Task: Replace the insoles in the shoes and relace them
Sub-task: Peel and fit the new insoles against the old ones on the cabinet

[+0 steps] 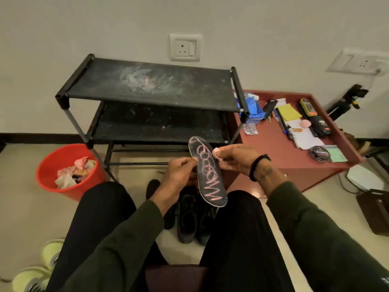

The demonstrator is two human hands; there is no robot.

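Observation:
A dark insole (207, 171) scrawled with pink chalk loops is held up between my knees, toe end pointing away from me. My left hand (179, 171) grips its left edge near the middle. My right hand (235, 158) pinches a small pink piece of chalk (216, 153) against the insole's right edge. Below the insole, a pair of black shoes (189, 216) stands on the floor between my legs, partly hidden by my left forearm and the insole.
A black two-tier shoe rack (147, 85) stands straight ahead against the wall. A red bucket (50, 167) with crumpled scraps sits at the left. A maroon table (273, 144) at the right holds pens, notes and tins. Yellow-green sneakers (37, 268) lie bottom left.

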